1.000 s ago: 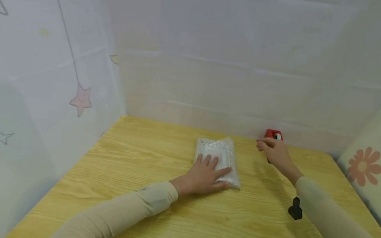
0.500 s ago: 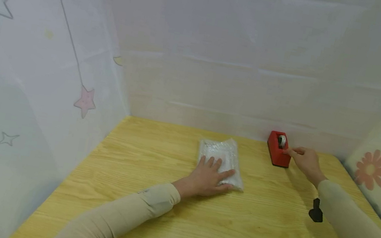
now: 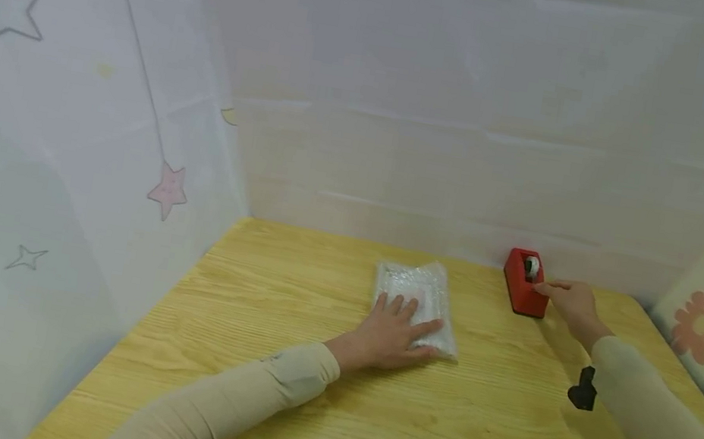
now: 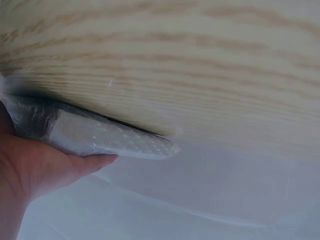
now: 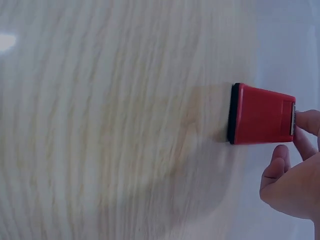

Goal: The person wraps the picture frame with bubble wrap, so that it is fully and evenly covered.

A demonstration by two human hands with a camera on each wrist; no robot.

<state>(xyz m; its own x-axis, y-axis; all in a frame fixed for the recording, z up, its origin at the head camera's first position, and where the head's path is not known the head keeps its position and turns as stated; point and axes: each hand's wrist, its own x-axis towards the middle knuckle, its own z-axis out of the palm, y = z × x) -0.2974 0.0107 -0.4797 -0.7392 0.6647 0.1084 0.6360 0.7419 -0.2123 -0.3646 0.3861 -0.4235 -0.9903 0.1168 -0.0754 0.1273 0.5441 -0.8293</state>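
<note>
My left hand [image 3: 390,337] lies with fingers spread on a flat parcel in clear bubble wrap [image 3: 431,286], pressing it against the wooden table. In the left wrist view the bubble-wrapped parcel [image 4: 95,132] shows edge-on, with a finger along its side. A red tape dispenser [image 3: 522,296] with a black base stands at the back right, a small roll of tape [image 3: 532,268] in its top. Thumb and forefinger of my right hand [image 3: 576,305] pinch at its cutter end; the clear tape itself hardly shows. In the right wrist view those fingertips [image 5: 306,121] are right at the cutter.
The light wooden table [image 3: 288,271] ends at a pale back wall [image 3: 393,180], close behind the dispenser. A black piece [image 3: 584,390] shows beside the right sleeve. Printed walls stand on both sides.
My right hand has moved from in front of the dispenser round to its right, then in to its cutter end, uncovering the dispenser. The left hand stays on the parcel; the view has shifted slightly.
</note>
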